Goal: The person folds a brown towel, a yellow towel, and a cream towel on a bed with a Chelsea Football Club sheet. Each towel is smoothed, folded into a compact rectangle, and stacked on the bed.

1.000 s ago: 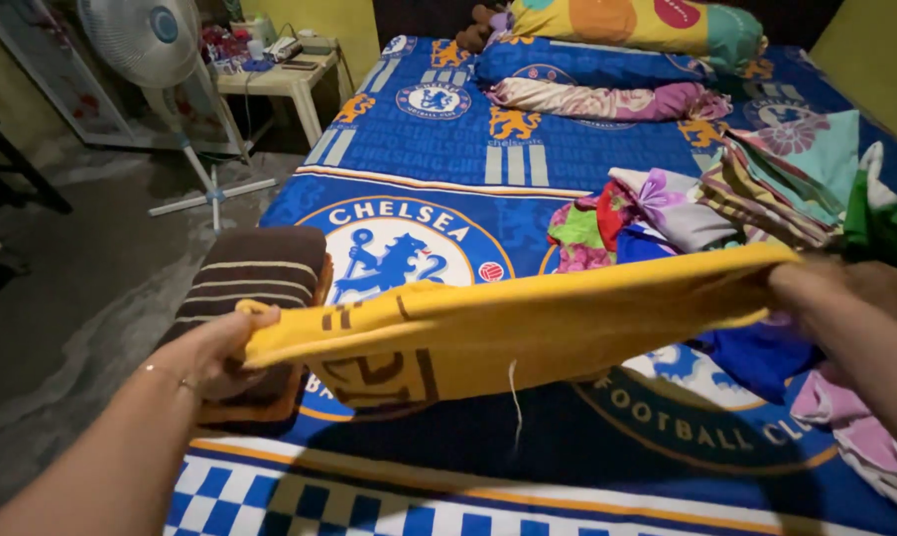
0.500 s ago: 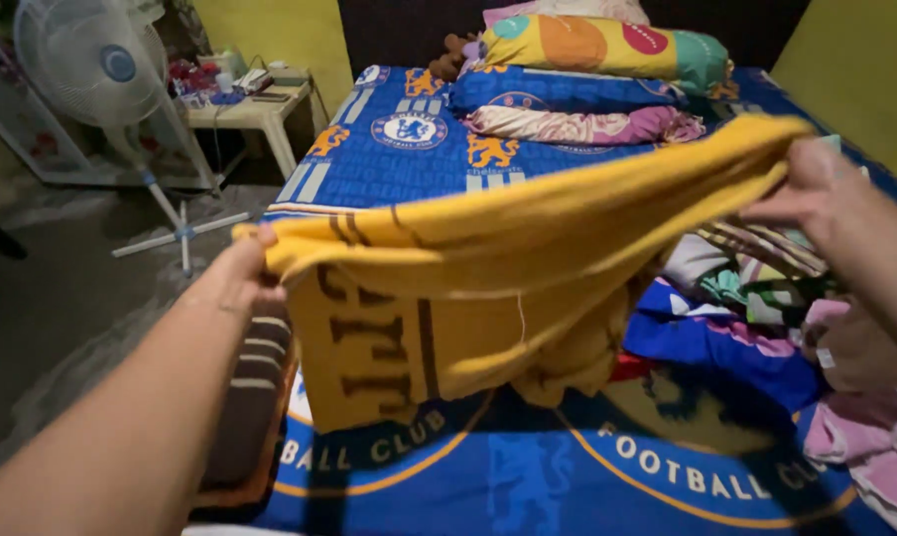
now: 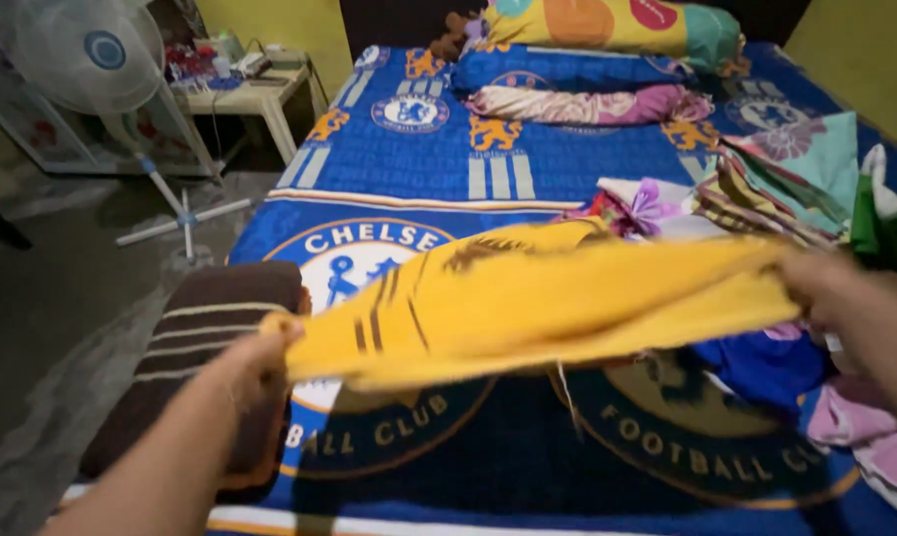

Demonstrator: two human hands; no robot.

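Yellow towel (image 3: 548, 298) now lower than 0.5 s ago, no more lifted high, stretched nearly flat over the bed (image 3: 528, 149) w/ blue printed sheet; probably a shake finished, cloth being spread or folded. Left hand (image 3: 260, 352) clamped on left corner, right hand (image 3: 826, 283) clamped on right end, blurred. Looks thick, soft, w/ dark brown stripes & one loose thread hanging. Beside left hand a folded brown striped towel (image 3: 205, 337); at right, a pile of clothes (image 3: 786, 189).
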